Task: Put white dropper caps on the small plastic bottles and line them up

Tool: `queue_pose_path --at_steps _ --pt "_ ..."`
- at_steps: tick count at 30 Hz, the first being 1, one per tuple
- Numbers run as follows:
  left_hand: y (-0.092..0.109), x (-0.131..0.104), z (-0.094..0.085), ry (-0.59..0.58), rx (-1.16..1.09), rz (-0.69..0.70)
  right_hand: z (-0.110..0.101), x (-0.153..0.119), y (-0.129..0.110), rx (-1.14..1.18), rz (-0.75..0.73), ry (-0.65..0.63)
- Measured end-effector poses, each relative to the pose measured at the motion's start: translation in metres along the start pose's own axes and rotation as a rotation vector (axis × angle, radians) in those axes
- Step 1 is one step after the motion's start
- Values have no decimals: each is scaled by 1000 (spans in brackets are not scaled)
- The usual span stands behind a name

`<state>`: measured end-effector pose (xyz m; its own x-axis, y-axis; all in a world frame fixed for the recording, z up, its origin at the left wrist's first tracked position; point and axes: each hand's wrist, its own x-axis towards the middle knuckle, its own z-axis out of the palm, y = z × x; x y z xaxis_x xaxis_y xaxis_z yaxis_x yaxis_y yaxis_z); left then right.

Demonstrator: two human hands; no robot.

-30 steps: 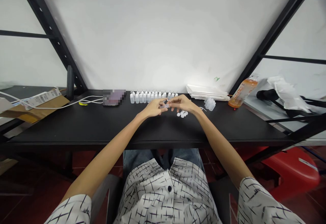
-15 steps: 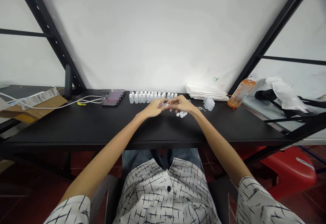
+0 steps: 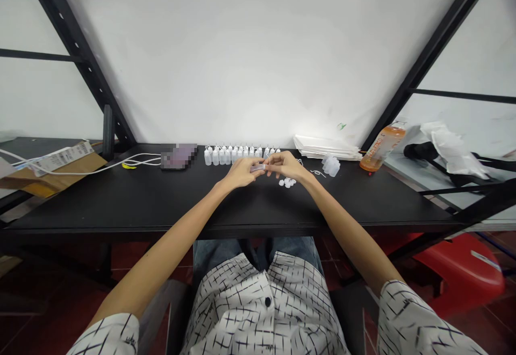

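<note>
Over the black table [image 3: 181,199], my left hand [image 3: 241,172] is closed around a small translucent plastic bottle [image 3: 258,168] lying sideways. My right hand [image 3: 287,164] pinches at the bottle's top end, and a thin white loop [image 3: 269,157] arches between the fingers. Whether that loop is a cap strap or a string I cannot make out. Behind both hands stands a row of small white dropper bottles [image 3: 221,157], partly covered by my fingers. Several small white caps [image 3: 287,183] lie below my right hand.
Right of my hands are a clump of clear plastic pieces [image 3: 331,165], a stack of white sheets [image 3: 326,146] and an orange drink bottle [image 3: 381,148]. On the left lie a phone [image 3: 183,157], a white cable [image 3: 97,170] and a cardboard package [image 3: 68,169].
The bottle shows a little more between my hands, and my fingers have shifted slightly around its top. Both arms stay almost in the same place.
</note>
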<state>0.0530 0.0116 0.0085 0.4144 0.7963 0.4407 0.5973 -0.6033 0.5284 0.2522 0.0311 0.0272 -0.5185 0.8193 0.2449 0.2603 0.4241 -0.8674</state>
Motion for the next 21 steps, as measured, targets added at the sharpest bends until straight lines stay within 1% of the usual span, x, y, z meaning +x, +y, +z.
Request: queue_pose_path --at_steps 4,9,12,16,21 --pt "5 -1 -3 19 65 0 1 0 0 26 -19 8" --pt "6 0 -4 68 21 5 2 3 1 58 -78 69" --pt "5 0 -4 64 42 3 2 4 3 59 -88 98" --pt "1 0 -4 64 83 10 4 5 6 74 -92 83" --pt "-2 0 -4 103 111 76 4 3 6 94 -106 46"
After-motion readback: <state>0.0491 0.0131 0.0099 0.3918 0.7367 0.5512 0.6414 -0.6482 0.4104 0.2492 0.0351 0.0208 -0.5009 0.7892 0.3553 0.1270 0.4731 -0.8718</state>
